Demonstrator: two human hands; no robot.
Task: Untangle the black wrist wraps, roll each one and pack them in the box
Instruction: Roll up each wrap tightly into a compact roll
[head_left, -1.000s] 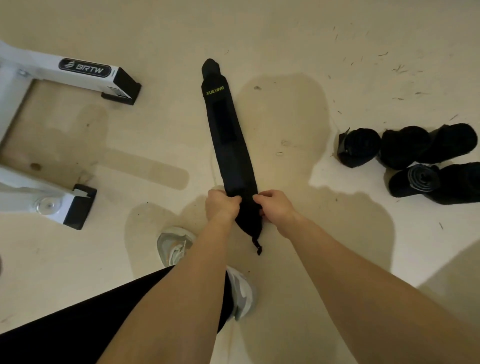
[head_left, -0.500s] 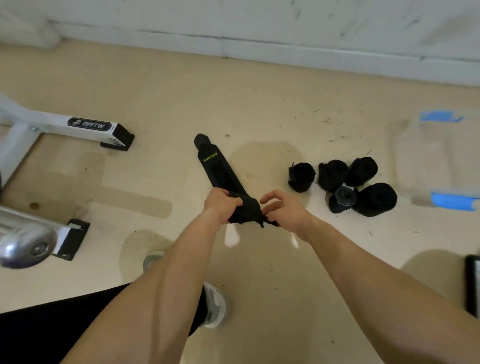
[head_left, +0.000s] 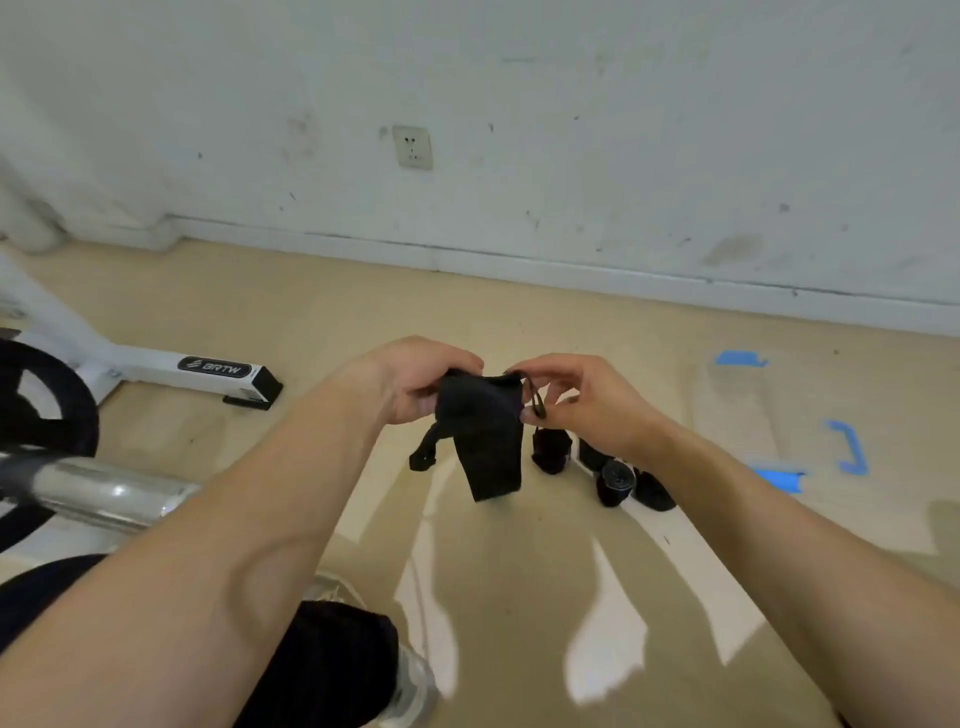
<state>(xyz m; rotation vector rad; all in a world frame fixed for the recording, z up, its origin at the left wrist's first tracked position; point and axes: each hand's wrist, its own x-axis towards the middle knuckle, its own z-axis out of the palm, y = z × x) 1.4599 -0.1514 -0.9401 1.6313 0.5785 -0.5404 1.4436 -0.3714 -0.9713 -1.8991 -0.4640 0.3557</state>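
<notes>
Nearest to us, at the bottom edge, we see a black trouser leg (head_left: 322, 665) and a pale shoe (head_left: 410, 680) on the beige floor (head_left: 519, 571). At the left a shiny metal bar (head_left: 98, 491) crosses in front of a black wheel (head_left: 47, 405).

Both bare forearms reach forward to the middle of the view, where the two hands hold one black wrist wrap (head_left: 483, 431) in the air above the floor. The left hand (head_left: 410, 379) has its fingers (head_left: 457, 361) curled over the wrap's top left edge and grips it. The right hand (head_left: 587, 400) pinches the top right corner between thumb and forefinger, just by a small black loop (head_left: 537, 402). The wrap hangs down from the hands, and a thin strap (head_left: 426, 452) dangles at its left side.

Just beyond the hands, a cluster of rolled wraps (head_left: 615, 480) sits on the floor, partly hidden by the right wrist. To their right stands a clear box (head_left: 732, 410) with blue clips (head_left: 852, 447); we cannot tell whether anything is in it.

Further left, a white machine foot (head_left: 208, 369) with a black end cap lies on the floor. At the back is a scuffed white wall (head_left: 623, 130) with a socket (head_left: 412, 147).
</notes>
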